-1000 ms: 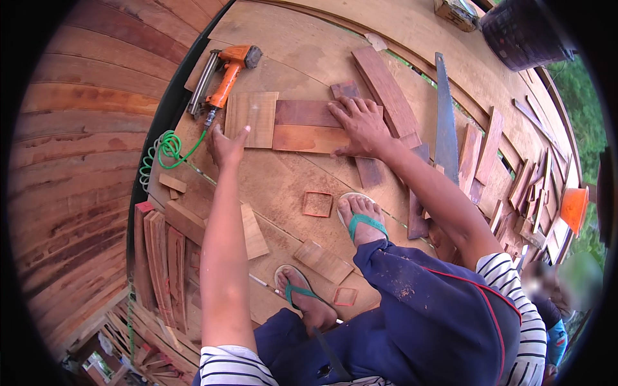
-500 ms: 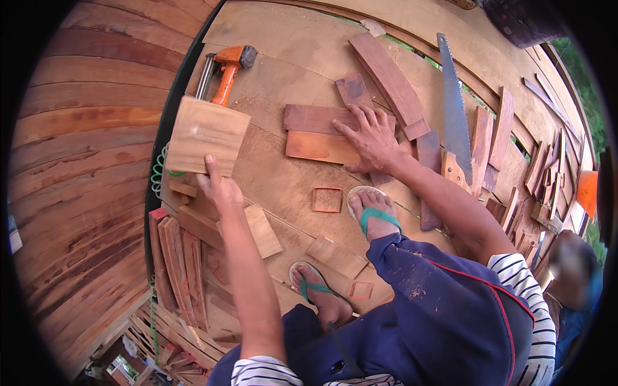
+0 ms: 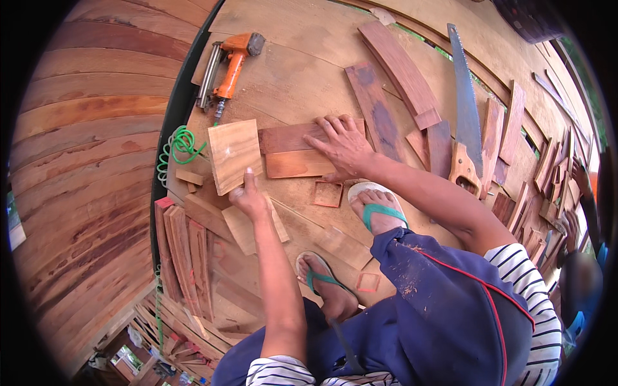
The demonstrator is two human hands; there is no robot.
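Note:
My left hand [image 3: 251, 201] grips the lower edge of a thin, light-brown square wood panel [image 3: 235, 154], thumb on its face, and holds it up tilted. Just right of the panel, a dark reddish board [image 3: 286, 137] and an orange-brown board [image 3: 297, 165] lie edge to edge on the plywood. My right hand [image 3: 346, 149] rests over their right end, palm down with fingers spread. The panel's right edge overlaps the boards' left ends in view; whether it touches them I cannot tell.
An orange nail gun [image 3: 237, 61] with a green coiled hose [image 3: 183, 143] lies at the far left. A handsaw [image 3: 465, 109] and several dark boards [image 3: 399, 64] lie to the right. Wood strips [image 3: 183, 257] stand at left. Another person's hand [image 3: 570, 228] shows at the right edge.
The panel has moved right and nearer to me, and its tilt has changed. My right hand and the two boards have shifted left, uncovering more of a dark board behind them.

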